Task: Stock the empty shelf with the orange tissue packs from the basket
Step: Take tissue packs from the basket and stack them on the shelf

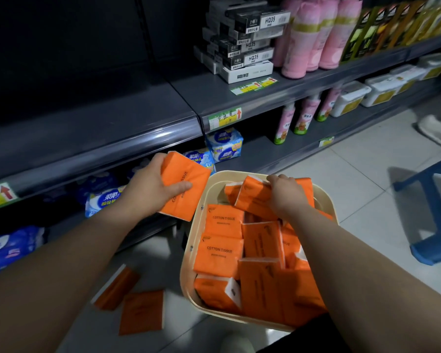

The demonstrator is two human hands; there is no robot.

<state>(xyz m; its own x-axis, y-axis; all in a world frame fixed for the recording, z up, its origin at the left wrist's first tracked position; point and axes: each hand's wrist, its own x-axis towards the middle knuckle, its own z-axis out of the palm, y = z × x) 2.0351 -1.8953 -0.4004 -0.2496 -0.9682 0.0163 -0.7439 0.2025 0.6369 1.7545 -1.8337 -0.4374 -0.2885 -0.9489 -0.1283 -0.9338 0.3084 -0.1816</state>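
Orange tissue packs [224, 250] fill the cream basket [186, 250], some lying flat and some on edge in a loose heap. The right forearm covers those along the basket's right side, and its near right corner is hidden behind that arm and dark clothing.

The left grip [148, 189] grasps a single pack [186, 184] just left of the basket's far rim, in front of the lower shelf. The thumb lies across the printed face and the fingers behind are out of sight. The right grip [285, 192] is clenched over the top edge of a tilted pack [255, 197] at the far end of the basket, its fingertips hidden behind the wrapper.

Two more packs [141, 312] lie on the floor tiles left of the basket, too dim to read. The empty shelf [99, 123] stretches above the left grip, its back lost in shadow. Blue-and-white packets [224, 146] on the shelf below are partly hidden by the left arm.
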